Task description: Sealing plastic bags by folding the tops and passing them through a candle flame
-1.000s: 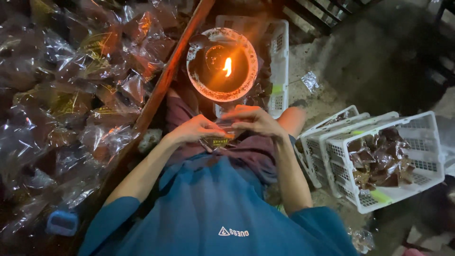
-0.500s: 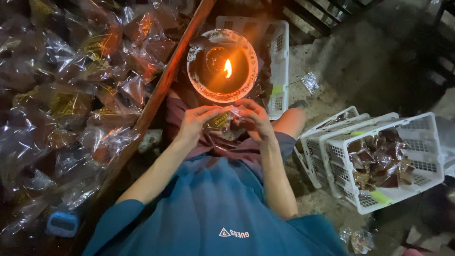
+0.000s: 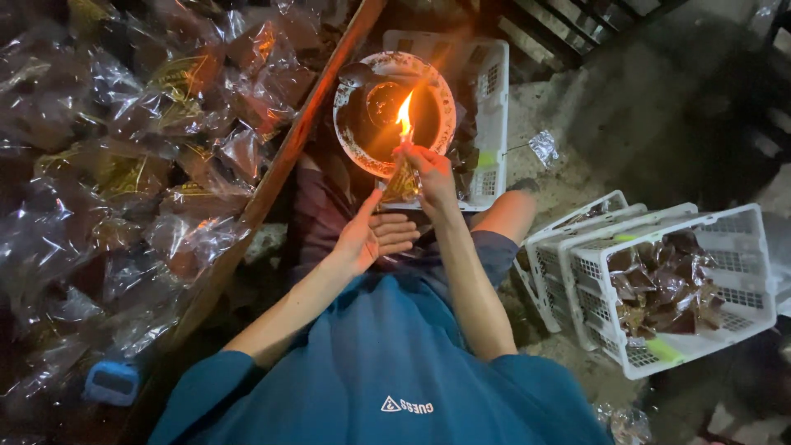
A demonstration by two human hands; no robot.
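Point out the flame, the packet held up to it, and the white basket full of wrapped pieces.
flame (image 3: 404, 115), head view, middle of the fire.
packet (image 3: 401, 183), head view, its clear wrapper below the fingers.
white basket (image 3: 746, 247), head view, right-hand wall.

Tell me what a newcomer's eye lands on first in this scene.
First, the flame burning over the round bowl at top centre, with the right hand holding a small plastic packet up to it. The left hand rests open just below, over the lap. Next come the heap of clear wrapped packets on the left and the white basket of dark packets on the right.
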